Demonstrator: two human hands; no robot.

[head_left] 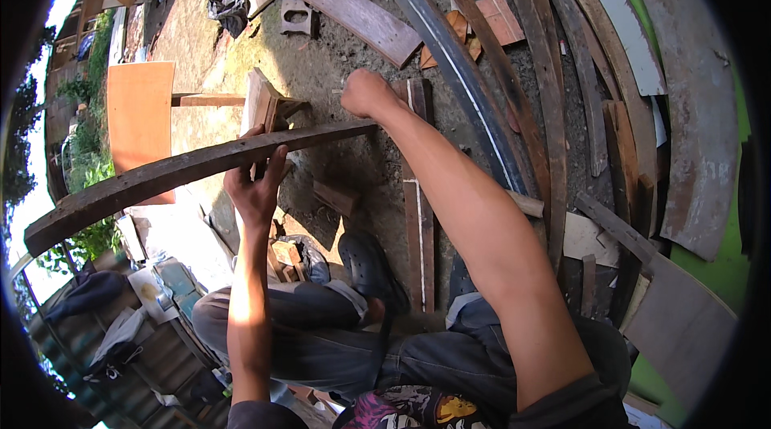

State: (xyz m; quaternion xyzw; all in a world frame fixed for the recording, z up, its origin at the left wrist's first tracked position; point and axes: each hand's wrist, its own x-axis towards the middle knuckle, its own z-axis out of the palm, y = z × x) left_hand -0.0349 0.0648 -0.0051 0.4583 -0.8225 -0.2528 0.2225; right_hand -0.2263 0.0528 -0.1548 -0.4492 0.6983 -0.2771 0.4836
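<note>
While the fingers of the left hand [255,188] curl up around the underside of a long dark plank [193,168] at centre frame, the right hand [367,93], closed in a fist, grips the plank's end a little higher and to the right. The plank runs from there down to the left edge, resting near a small wooden block [265,104]. It appears to be being steadied and lined up; any further move would call for firm support from both hands. Beneath lies bare dirt ground [321,59], an outdoor yard strewn with scrap boards [361,19] along the top and right, an orange panel [140,120] at upper left.
</note>
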